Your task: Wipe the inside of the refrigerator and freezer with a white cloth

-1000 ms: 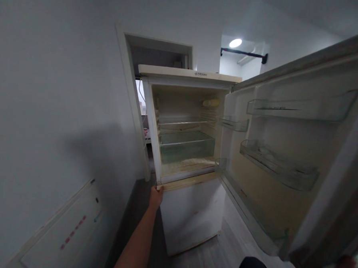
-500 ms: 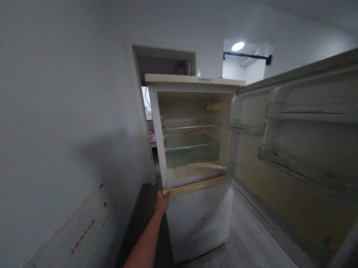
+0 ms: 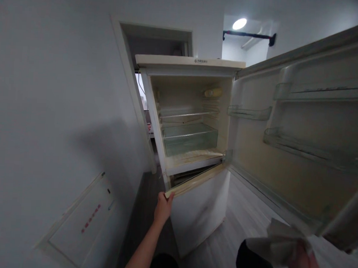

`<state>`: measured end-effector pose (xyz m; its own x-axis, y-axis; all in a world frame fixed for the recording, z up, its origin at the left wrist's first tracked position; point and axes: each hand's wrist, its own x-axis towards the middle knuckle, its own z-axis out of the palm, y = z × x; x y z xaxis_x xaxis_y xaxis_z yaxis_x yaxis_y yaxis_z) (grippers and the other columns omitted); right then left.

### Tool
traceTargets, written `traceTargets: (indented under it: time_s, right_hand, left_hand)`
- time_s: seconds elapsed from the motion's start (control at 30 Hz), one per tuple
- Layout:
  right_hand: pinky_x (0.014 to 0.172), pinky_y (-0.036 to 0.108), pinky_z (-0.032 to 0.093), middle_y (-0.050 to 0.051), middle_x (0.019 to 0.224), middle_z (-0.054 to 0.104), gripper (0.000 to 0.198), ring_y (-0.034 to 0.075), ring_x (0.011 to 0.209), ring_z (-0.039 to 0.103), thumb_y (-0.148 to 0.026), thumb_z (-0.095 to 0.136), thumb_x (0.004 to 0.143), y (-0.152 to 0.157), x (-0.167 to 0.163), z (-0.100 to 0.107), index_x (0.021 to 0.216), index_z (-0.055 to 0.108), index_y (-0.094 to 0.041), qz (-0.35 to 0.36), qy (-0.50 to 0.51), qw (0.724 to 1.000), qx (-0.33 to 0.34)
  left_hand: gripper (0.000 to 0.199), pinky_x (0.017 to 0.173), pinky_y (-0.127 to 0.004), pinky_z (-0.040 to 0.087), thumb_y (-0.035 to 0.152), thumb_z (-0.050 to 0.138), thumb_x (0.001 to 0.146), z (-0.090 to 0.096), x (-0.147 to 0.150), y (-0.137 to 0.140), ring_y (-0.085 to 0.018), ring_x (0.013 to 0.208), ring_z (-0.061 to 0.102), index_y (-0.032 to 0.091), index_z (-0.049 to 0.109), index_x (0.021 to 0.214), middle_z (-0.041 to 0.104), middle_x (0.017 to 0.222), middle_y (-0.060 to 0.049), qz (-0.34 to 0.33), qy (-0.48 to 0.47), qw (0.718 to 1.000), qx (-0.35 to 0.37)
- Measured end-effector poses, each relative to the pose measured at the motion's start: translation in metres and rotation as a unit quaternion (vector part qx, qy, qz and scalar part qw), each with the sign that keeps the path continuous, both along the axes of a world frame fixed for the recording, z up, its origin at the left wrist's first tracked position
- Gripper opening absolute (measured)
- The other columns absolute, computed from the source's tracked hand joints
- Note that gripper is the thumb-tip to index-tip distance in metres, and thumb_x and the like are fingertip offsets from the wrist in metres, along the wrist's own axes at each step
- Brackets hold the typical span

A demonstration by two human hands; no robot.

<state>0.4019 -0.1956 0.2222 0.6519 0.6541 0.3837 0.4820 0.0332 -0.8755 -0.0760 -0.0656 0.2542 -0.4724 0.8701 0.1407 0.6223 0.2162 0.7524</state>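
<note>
My left hand [image 3: 163, 208] grips the upper left corner of the lower fridge door [image 3: 197, 215], which stands slightly ajar with a dark gap above its yellowed top edge. At the lower right, my right hand [image 3: 304, 263] is blurred and holds a pale cloth [image 3: 277, 243]. The fridge's upper door [image 3: 311, 125] is swung wide to the right, with clear shelves on its inner side. Inside the upper compartment are a glass shelf [image 3: 189, 114] and a greenish clear drawer [image 3: 190, 142]. The compartment floor looks stained.
A white wall [image 3: 49, 83] runs along the left, with a panel [image 3: 81, 221] bearing red marks low on it. Behind the fridge is a doorway [image 3: 127, 67]. Grey wood-look flooring [image 3: 241, 209] lies to the right, under the upper door.
The lower fridge door has come open from shut, pulled toward me by my left hand. My right hand with the cloth has entered at the lower right. The view has tipped down a little.
</note>
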Motion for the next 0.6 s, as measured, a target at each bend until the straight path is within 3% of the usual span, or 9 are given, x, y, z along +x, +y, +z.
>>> traceTargets:
  time_s: [0.1,0.23,0.37,0.43,0.53,0.6]
  right_hand:
    - [0.06,0.039,0.045,0.007,0.061,0.052,0.064,0.027,0.063,0.056,-0.082,0.041,0.09,-0.005,0.002,0.006,0.067,0.05,-0.023,0.001,0.049,0.998,-0.044]
    - [0.064,0.036,0.048,0.01,0.076,0.066,0.071,0.027,0.074,0.062,-0.087,0.044,0.084,-0.018,0.009,0.018,0.078,0.061,-0.019,0.036,0.088,0.992,-0.083]
    - [0.068,0.036,0.053,0.011,0.076,0.067,0.077,0.028,0.076,0.064,-0.092,0.044,0.081,-0.027,-0.007,0.012,0.076,0.064,-0.018,0.083,0.064,0.991,-0.084]
    - [0.076,0.038,0.057,0.011,0.081,0.071,0.075,0.029,0.081,0.068,-0.087,0.044,0.086,-0.03,-0.028,0.005,0.086,0.07,-0.017,0.122,0.062,0.988,-0.073]
    - [0.092,0.038,0.059,0.011,0.106,0.076,0.064,0.029,0.101,0.073,-0.071,0.045,0.098,-0.037,-0.067,-0.007,0.114,0.075,-0.018,0.219,0.051,0.973,-0.048]
    - [0.097,0.037,0.058,0.01,0.121,0.074,0.052,0.028,0.114,0.071,-0.061,0.048,0.101,-0.041,-0.09,-0.02,0.122,0.074,-0.022,0.285,0.026,0.958,-0.032]
  left_hand:
    - [0.034,0.083,-0.036,0.051,0.055,0.063,0.094,0.011,-0.005,-0.008,-0.028,0.088,0.07,0.027,0.044,0.089,0.066,0.089,-0.005,-0.027,-0.015,0.999,-0.013]
    - [0.033,0.083,-0.036,0.05,0.05,0.07,0.088,0.017,0.004,-0.027,-0.027,0.087,0.069,0.027,0.048,0.085,0.067,0.087,-0.004,-0.049,-0.038,0.998,-0.009]
    - [0.027,0.088,-0.036,0.051,0.048,0.067,0.089,0.008,0.034,-0.065,-0.027,0.097,0.07,0.026,0.051,0.092,0.071,0.101,-0.008,-0.064,-0.059,0.996,0.013]
    - [0.03,0.087,-0.036,0.052,0.053,0.065,0.089,0.0,0.051,-0.087,-0.027,0.095,0.071,0.026,0.052,0.092,0.072,0.098,-0.007,-0.081,-0.071,0.994,0.017]
    - [0.042,0.082,-0.035,0.052,0.067,0.061,0.087,-0.004,0.071,-0.118,-0.026,0.088,0.069,0.026,0.058,0.087,0.071,0.087,-0.004,-0.174,-0.125,0.977,0.005]
    - [0.047,0.081,-0.035,0.052,0.071,0.057,0.089,0.002,0.08,-0.132,-0.026,0.087,0.069,0.025,0.064,0.086,0.072,0.086,-0.004,-0.254,-0.159,0.954,-0.024]
